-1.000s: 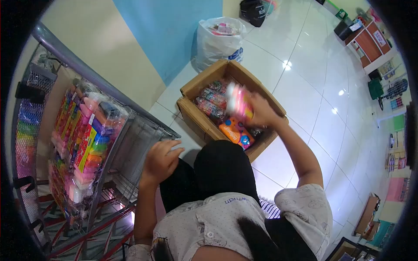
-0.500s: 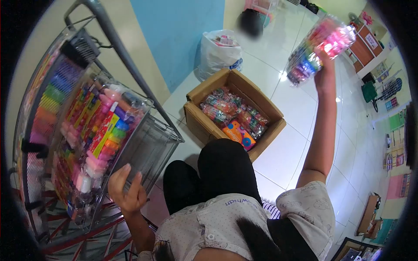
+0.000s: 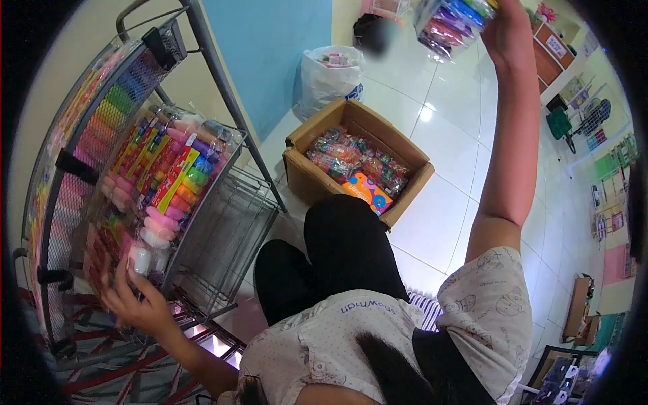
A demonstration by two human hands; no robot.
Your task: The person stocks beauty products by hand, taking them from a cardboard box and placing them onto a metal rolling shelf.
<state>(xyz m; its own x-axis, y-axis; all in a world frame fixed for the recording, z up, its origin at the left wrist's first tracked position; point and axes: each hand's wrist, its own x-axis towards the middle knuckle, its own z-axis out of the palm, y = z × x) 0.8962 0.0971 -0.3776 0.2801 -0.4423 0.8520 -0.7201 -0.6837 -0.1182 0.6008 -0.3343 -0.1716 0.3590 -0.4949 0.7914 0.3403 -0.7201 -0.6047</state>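
My right hand [image 3: 507,30] is raised high at the top of the view, closed on a clear pack of coloured items [image 3: 451,20]. My left hand [image 3: 135,304] is low at the left, fingers spread, touching packets at the bottom of a wire rack basket [image 3: 223,229]. That basket holds several colourful packs [image 3: 169,182]. An open cardboard box [image 3: 307,179] on the white tile floor holds more clear packs and an orange packet [image 3: 366,194]. My black-clad knees [image 3: 337,250] are between the rack and the box.
A grey metal display rack [image 3: 81,162] fills the left side against a cream and blue wall. A white plastic bag [image 3: 327,74] stands behind the box. Shelves and small goods line the far right edge of the tiled floor.
My right hand has lifted the clear pack higher and further up out of the box area. My left hand has dropped from the basket's front edge down to the packets at the rack's lower left.
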